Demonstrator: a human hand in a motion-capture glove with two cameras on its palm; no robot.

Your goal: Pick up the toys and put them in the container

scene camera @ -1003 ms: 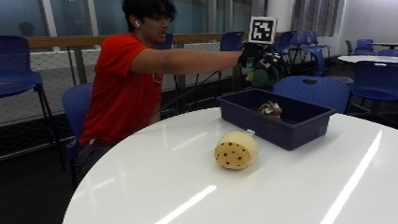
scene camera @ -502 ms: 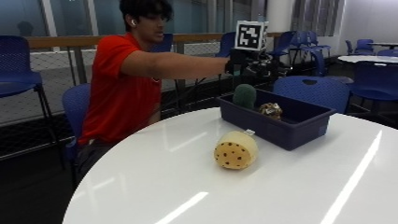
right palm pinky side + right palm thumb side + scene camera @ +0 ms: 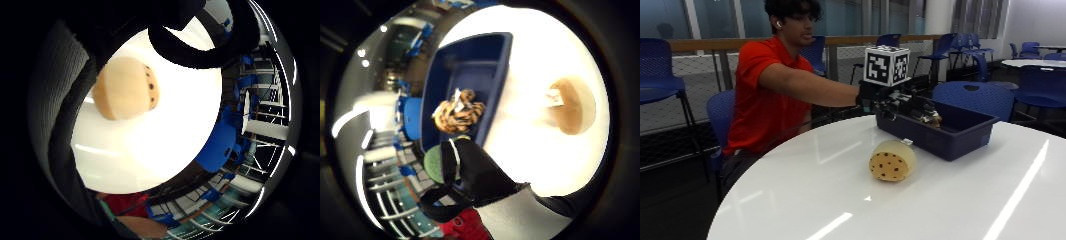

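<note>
— Where are the toys?

— The tan dotted toy [image 3: 892, 160] lies on its side on the white table [image 3: 840, 200], below and just in front of the gloved right hand [image 3: 896, 102], apart from it. A striped tiger toy [image 3: 458, 111] lies inside the blue bin [image 3: 953, 135], just past the hand. A round green toy [image 3: 436, 164] shows in the thumb side palm view at the bin's near end, right beside the glove's fingers [image 3: 475, 170].

— Is the hand holding anything?

— I cannot tell. The fingers are dark against the bin, and whether they touch the green toy is unclear.

— And the bin itself?

— It sits on the table under and beyond the hand, just behind the tan toy.

— The person?

— Seated behind the table, right arm stretched out toward the bin.
</note>
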